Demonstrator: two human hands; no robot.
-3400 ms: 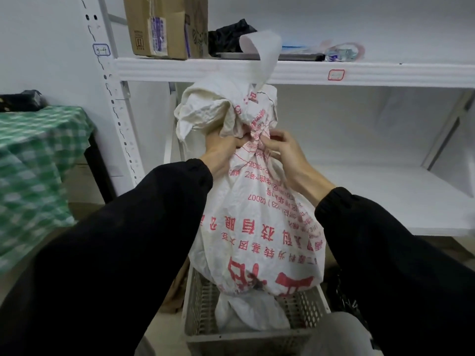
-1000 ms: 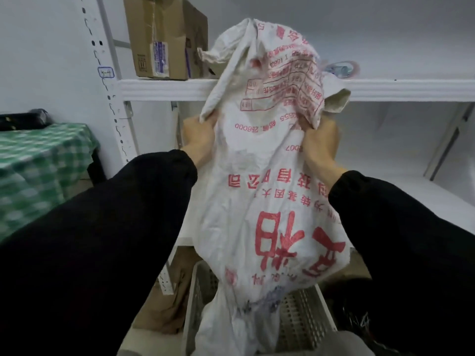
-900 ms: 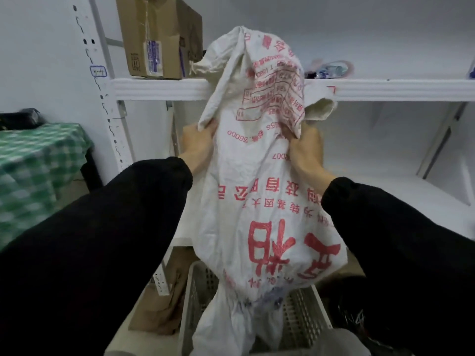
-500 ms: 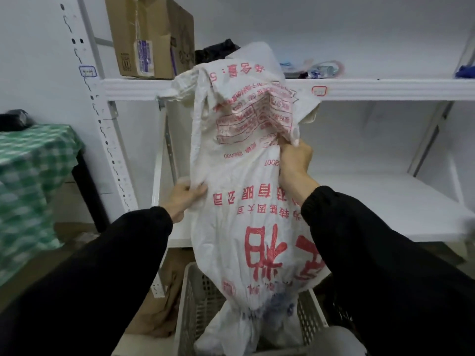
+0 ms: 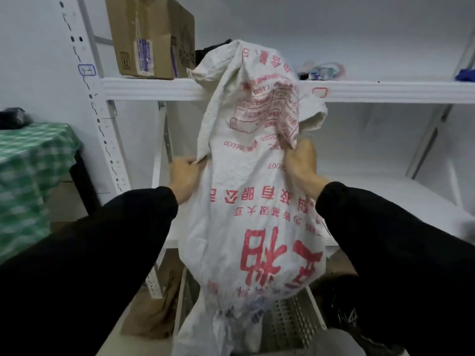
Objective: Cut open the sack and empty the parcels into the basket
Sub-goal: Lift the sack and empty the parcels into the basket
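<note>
With mouth end hanging into basket [image 5: 295, 322], sack [image 5: 252, 214] held upside down, left hand [image 5: 183, 176] and right hand [image 5: 299, 163] clamped on upper sides, likely to shake parcels out.

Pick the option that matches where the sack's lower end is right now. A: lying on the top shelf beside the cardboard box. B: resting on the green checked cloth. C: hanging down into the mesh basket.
C: both hands, left hand and right hand, grip the sack by its sides, and its lower end drops inside the rim of the basket.
</note>
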